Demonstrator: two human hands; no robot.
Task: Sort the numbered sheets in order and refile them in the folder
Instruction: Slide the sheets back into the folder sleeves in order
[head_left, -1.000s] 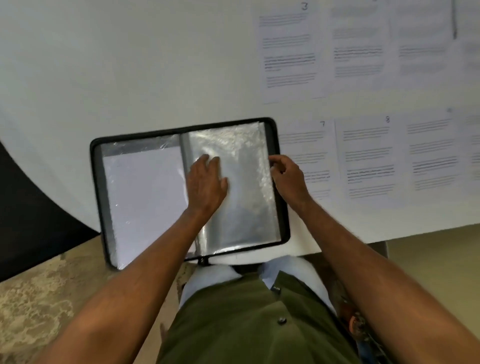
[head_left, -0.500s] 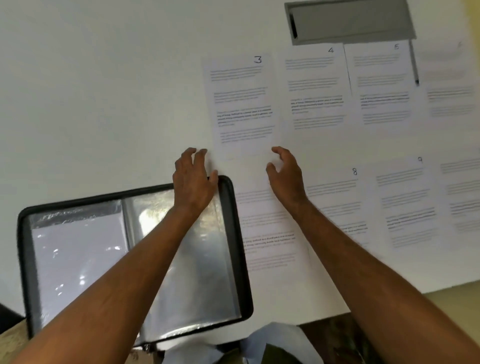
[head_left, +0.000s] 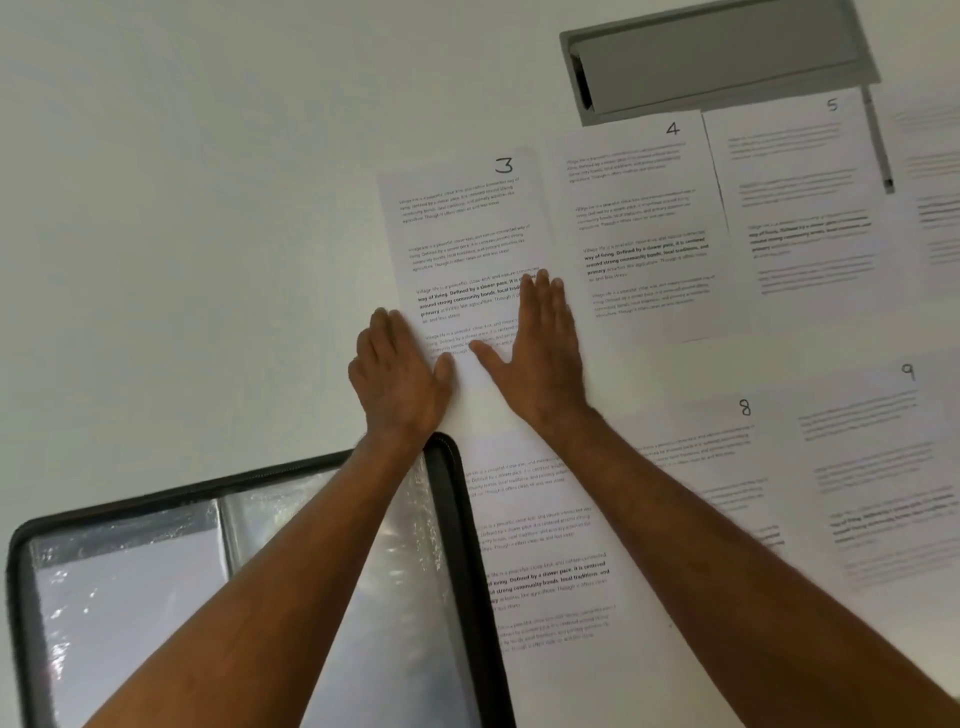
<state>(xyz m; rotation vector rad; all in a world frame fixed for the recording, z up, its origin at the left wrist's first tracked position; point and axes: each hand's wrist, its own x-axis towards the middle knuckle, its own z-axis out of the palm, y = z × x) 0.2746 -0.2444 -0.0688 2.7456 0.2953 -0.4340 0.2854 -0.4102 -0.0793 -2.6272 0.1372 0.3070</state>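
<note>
I had my left hand (head_left: 397, 366) and right hand (head_left: 540, 343) pressed flat with straight fingers on the near end of sheet 3 (head_left: 467, 244), which ran long-ways away from me, just beyond the open folder (head_left: 452, 519).

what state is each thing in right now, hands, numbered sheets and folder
left hand: open, flat on sheet 3's lower left edge
right hand: open, flat on sheet 3
white printed sheet numbered 3: flat, under both hands
black zip folder with clear sleeves: open, lying flat
sheets 4, 5, 8, 9: loose, face up
</note>
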